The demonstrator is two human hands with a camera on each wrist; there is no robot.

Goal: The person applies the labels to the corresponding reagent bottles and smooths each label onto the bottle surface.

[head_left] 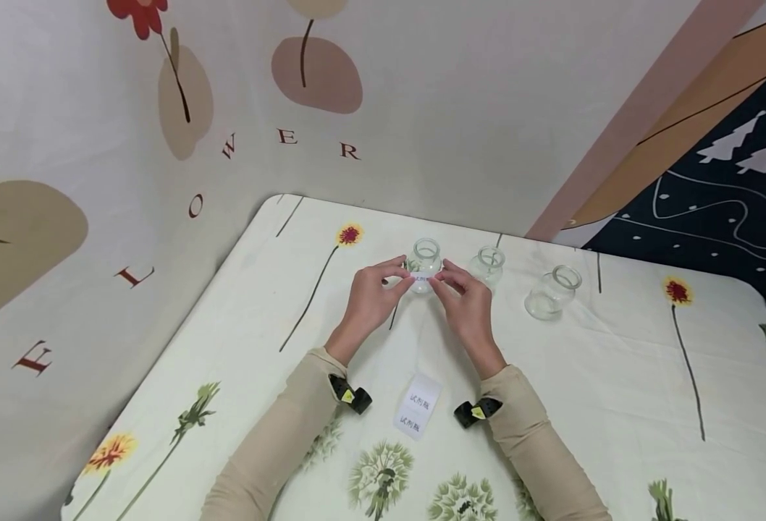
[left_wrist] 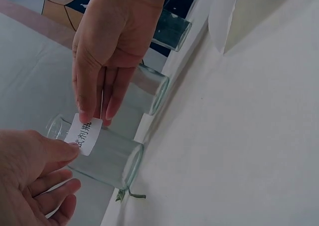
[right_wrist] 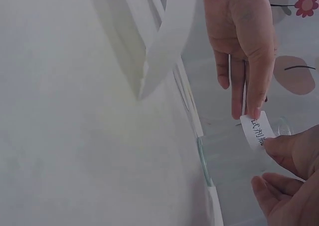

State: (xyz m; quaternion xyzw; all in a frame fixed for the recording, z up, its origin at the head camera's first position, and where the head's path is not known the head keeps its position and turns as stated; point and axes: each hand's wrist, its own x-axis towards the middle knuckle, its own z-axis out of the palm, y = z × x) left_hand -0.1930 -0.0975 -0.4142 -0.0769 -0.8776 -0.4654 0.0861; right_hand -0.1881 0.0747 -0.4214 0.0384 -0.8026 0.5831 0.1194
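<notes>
**Label (head_left: 421,278) before the left jar (head_left: 426,262)**

The label is between the left hand (head_left: 371,295) and the right hand (head_left: 471,300); whether it touches the jar cannot be told. On the table (head_left: 617,391), the middle jar (head_left: 487,266) stands just right of the left one, the right jar (head_left: 551,295) farther right and slightly nearer the front. The sheet (head_left: 418,407) lies between the forearms (head_left: 279,427). Behind the table hangs the backdrop (head_left: 455,108).

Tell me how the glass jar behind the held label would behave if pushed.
The glass jar would probably slide before tipping, its body being wider than its neck. The smooth, clear glass looks slippery and likely fragile. Its round body might roll if knocked over.
</notes>
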